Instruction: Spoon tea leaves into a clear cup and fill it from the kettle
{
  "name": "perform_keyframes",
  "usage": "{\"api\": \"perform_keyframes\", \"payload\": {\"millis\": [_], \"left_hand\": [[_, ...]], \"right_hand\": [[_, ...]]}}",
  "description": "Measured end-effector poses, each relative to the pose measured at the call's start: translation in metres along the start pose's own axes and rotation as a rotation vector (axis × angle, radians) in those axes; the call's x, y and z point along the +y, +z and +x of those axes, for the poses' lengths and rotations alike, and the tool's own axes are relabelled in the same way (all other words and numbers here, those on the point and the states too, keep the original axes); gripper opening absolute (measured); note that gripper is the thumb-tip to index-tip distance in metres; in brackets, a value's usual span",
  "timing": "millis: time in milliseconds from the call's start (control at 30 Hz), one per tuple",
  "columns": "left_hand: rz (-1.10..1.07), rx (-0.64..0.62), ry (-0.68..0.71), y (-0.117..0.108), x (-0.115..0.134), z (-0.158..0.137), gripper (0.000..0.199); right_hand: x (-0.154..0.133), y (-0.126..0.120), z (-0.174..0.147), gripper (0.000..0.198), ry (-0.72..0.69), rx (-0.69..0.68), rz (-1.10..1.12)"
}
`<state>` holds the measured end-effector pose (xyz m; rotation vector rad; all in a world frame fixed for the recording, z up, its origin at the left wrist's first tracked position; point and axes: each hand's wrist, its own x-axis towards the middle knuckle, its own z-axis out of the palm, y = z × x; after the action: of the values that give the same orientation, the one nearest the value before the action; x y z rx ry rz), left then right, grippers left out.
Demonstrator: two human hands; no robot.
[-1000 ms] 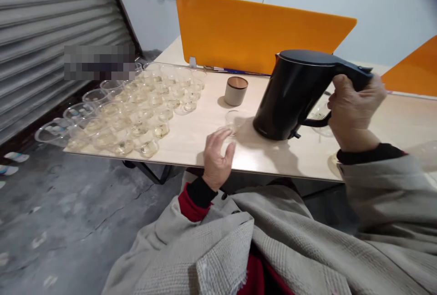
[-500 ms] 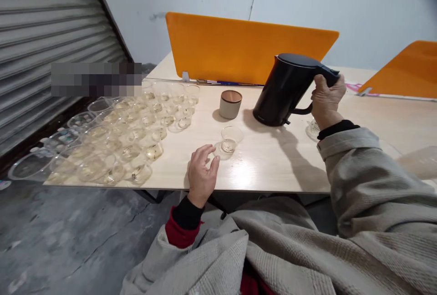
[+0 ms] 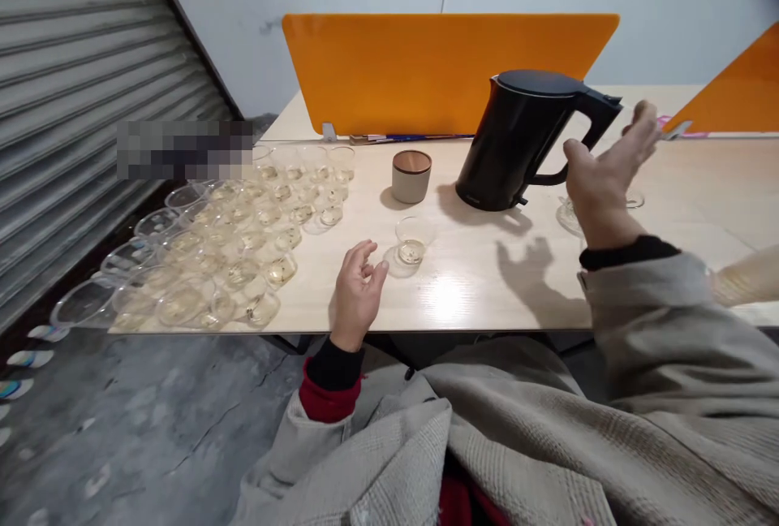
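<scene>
A black electric kettle (image 3: 517,140) stands on the table at the right of centre. Just off its handle, my right hand (image 3: 612,173) is raised with fingers stretched out and thumb apart, holding nothing. My left hand (image 3: 359,292) hovers low over the front of the table, fingers curved and thumb apart, with nothing in it. Close to its fingertips sits a clear plastic cup (image 3: 412,243) with a little pale liquid and dark bits at the bottom. Behind that cup is a grey canister (image 3: 410,178) with a brown wooden-looking top.
Many similar clear cups (image 3: 237,242) with pale liquid crowd the table's left side. A clear glass-like item (image 3: 570,216) lies partly behind my right wrist. An orange divider (image 3: 438,71) runs along the back, another orange panel (image 3: 730,92) at the right. The table's front edge faces me.
My right hand has let go of the kettle handle and opened, moving slightly right. The kettle now rests free. My left hand stays near the cup; the view has shifted slightly.
</scene>
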<state>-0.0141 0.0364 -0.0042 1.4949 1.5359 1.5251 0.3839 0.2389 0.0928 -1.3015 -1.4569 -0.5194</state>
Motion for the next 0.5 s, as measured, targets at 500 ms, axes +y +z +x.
{"api": "perform_keyframes", "payload": {"millis": [500], "left_hand": [[0.079,-0.235,-0.050,0.025,-0.007,0.031,0.067]], "right_hand": [[-0.155,-0.006,-0.141,0.072,0.050,-1.089,0.445]]}}
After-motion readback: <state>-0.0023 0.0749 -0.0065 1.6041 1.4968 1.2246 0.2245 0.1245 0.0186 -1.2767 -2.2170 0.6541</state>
